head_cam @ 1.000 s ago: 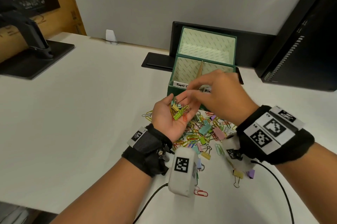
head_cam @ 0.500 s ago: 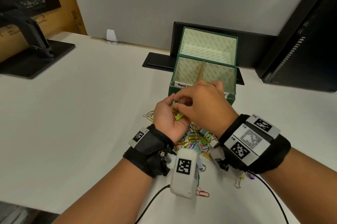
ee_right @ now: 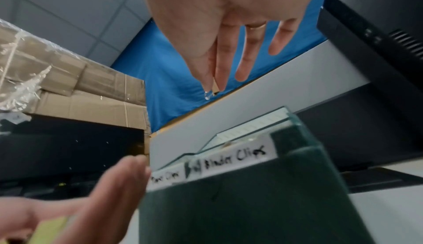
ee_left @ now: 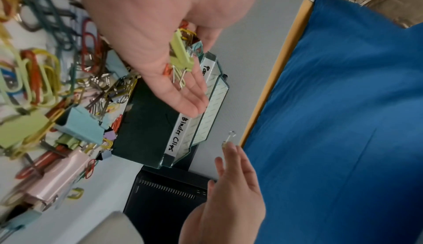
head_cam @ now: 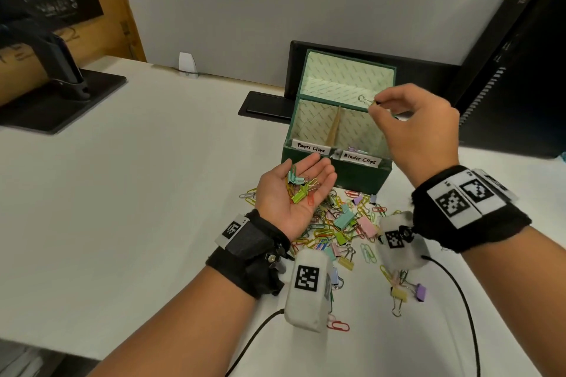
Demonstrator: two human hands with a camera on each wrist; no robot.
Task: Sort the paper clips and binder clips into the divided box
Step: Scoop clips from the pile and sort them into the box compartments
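A dark green divided box (head_cam: 358,176) stands open on the white desk, with labels "Paper Clips" and "Binder Clips" on its front rim. My right hand (head_cam: 410,128) hovers over the binder clip compartment and pinches a small binder clip (head_cam: 367,100) between thumb and forefinger; its wire loop (ee_right: 207,95) pokes out below the fingertips. My left hand (head_cam: 294,192) lies palm up just in front of the box, fingers relaxed, carrying a small heap of clips (head_cam: 300,188), among them a light green binder clip (ee_left: 182,50). A pile of coloured clips (head_cam: 346,223) lies on the desk below both hands.
A black computer case (head_cam: 517,70) stands right of the box, a flat black device (head_cam: 266,105) behind it. A monitor stand (head_cam: 61,82) is at far left. Loose binder clips (head_cam: 407,294) and a red paper clip (head_cam: 338,326) lie nearer me. Wrist camera cables trail over the desk.
My right hand has left the left palm, where it picked out a binder clip, and risen up and right over the box. The left palm has opened flatter.
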